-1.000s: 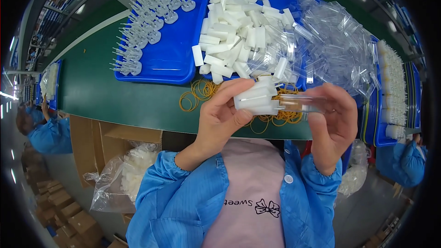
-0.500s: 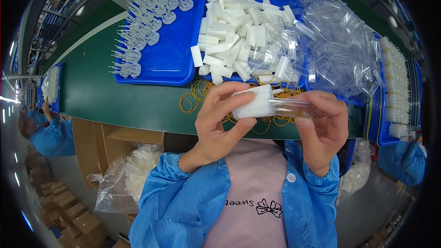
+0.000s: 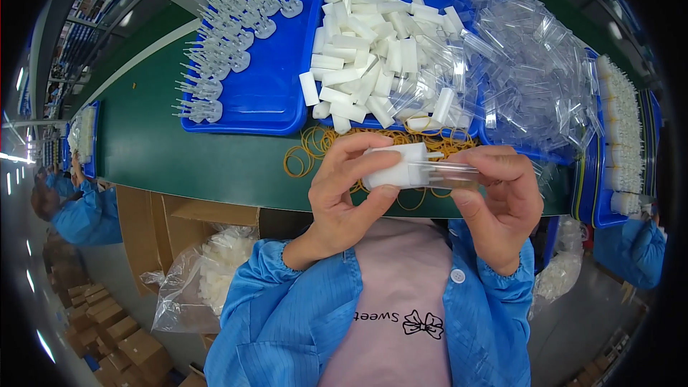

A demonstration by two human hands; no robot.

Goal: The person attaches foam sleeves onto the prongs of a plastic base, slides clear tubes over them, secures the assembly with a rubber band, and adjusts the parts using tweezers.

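Note:
My left hand (image 3: pixel 344 197) is closed round a white block-shaped bundle (image 3: pixel 401 166), thumb below and fingers above. From the bundle's right end a thin white stem (image 3: pixel 434 155) sticks out. With thumb and fingertips my right hand (image 3: pixel 507 201) pinches the far end of a clear plastic tube (image 3: pixel 451 175). The tube lies level, its left end against the white bundle. Whether it goes inside the bundle or only touches it I cannot tell. Both hands are held above the table's near edge, over loose tan rubber bands (image 3: pixel 315 145).
Three blue trays line the green table (image 3: pixel 143 147): one with clear pronged pieces (image 3: pixel 229 36), one with white blocks (image 3: pixel 347 54), one with clear sleeves (image 3: pixel 534 72). Bundled white pieces (image 3: pixel 622 136) stand at right. An open carton (image 3: pixel 147 226) and a plastic bag (image 3: pixel 190 294) sit below left.
The white bundle and the tube have turned slightly between my hands. More of the thin white stem shows. My right fingertips have shifted a little along the tube's end.

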